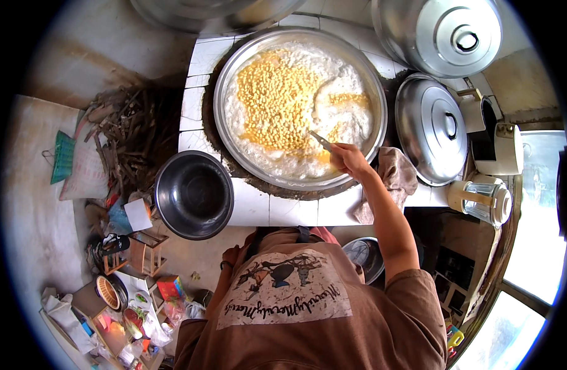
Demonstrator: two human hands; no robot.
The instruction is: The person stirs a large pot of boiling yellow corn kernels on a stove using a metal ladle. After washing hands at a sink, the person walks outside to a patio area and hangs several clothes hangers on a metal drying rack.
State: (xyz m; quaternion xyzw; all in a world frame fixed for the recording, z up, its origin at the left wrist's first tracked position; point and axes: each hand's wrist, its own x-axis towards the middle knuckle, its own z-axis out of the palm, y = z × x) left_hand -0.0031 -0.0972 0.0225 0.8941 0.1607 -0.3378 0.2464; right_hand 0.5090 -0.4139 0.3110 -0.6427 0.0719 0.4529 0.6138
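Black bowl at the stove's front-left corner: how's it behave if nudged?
Black bowl would probably slide fairly easily: its surface looks smooth and glossy. Likely light for its size, since it appears empty. Might tip if pushed outward: its rim seems to reach past the edge of the white tiled top, though its base is hidden.

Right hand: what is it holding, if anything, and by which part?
The right hand grips a slim metal utensil by its near end; its exact type cannot be told.
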